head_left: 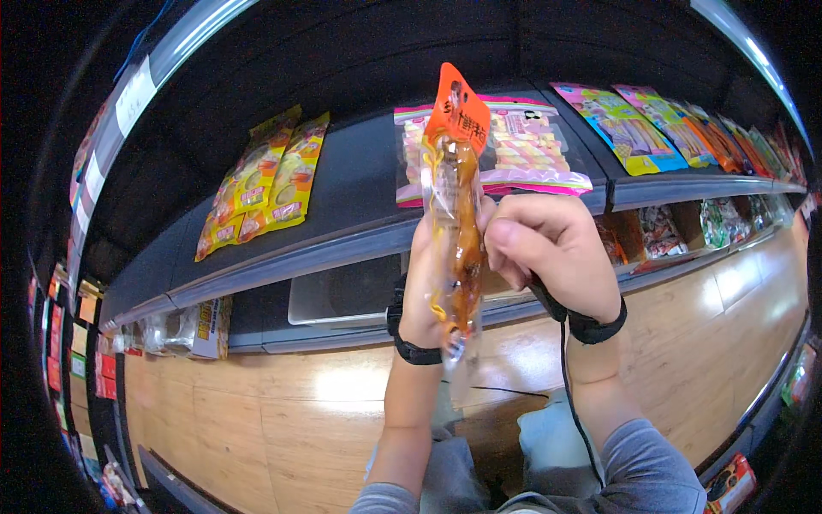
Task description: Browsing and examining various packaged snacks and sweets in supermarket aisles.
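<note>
Fingers of your right hand (548, 244) curl into a loose fist and pinch the right edge of a long clear snack packet (454, 223), while your left hand (424, 291) sits behind the packet with its fingers wrapped around the back, clamped on the lower half. You hold the packet upright in front of you, roughly centred in the view, between both hands. It has an orange header at the top and an orange-brown, glossy piece of food showing through the clear film; the bottom seal hangs just below your left wrist. Both wrists wear black bands, and a thin black cable runs down from the right one along your grey sleeve.

Behind the packet is a dark grey shelf (342, 197). On it, to the left, lie yellow packets (265, 184) in an overlapping row, well apart from your hands. Directly behind the raised packet lies a flat pink-edged bag (531, 146) of pale sweets. Further right, a row of colourful packets (651, 128) fans along the shelf toward the edge of the view. A lower shelf on the right holds more bags, too small to tell apart. Below you is a pale wooden floor (282, 411)
</note>
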Available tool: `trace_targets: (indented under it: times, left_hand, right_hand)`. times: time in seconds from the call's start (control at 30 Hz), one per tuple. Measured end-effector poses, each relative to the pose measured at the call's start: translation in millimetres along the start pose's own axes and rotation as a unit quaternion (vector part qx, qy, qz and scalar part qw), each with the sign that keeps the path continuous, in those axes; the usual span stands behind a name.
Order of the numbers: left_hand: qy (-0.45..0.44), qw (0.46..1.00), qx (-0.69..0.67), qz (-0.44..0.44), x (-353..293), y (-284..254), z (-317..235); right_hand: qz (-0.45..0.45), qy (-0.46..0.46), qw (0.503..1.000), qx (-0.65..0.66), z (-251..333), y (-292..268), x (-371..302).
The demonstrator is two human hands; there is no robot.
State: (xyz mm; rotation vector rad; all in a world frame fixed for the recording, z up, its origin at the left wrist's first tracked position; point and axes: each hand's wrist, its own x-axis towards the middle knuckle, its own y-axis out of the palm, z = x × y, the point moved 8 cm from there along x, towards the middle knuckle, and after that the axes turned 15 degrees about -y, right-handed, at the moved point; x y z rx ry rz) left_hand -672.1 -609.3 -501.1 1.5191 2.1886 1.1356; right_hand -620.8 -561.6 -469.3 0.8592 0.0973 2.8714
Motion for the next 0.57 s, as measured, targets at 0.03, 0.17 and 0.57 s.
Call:
trace_targets:
  times: [0.03, 0.17, 0.57]
  left_hand:
    - [0.004, 1.000, -0.013, -0.004, 1, 1, 2]
    - [-0.014, 0.997, -0.027, 0.072, 6, 7, 8]
    - [-0.211, 0.844, 0.471, 0.146, 36, -27, 87]
  right_hand:
    - [-0.010, 0.010, 1.000, -0.024, -2, -1, 0]
    - [-0.043, -0.054, 0.997, -0.028, 16, -12, 0]
    - [-0.100, -0.297, 0.946, -0.084, 96, -46, -56]
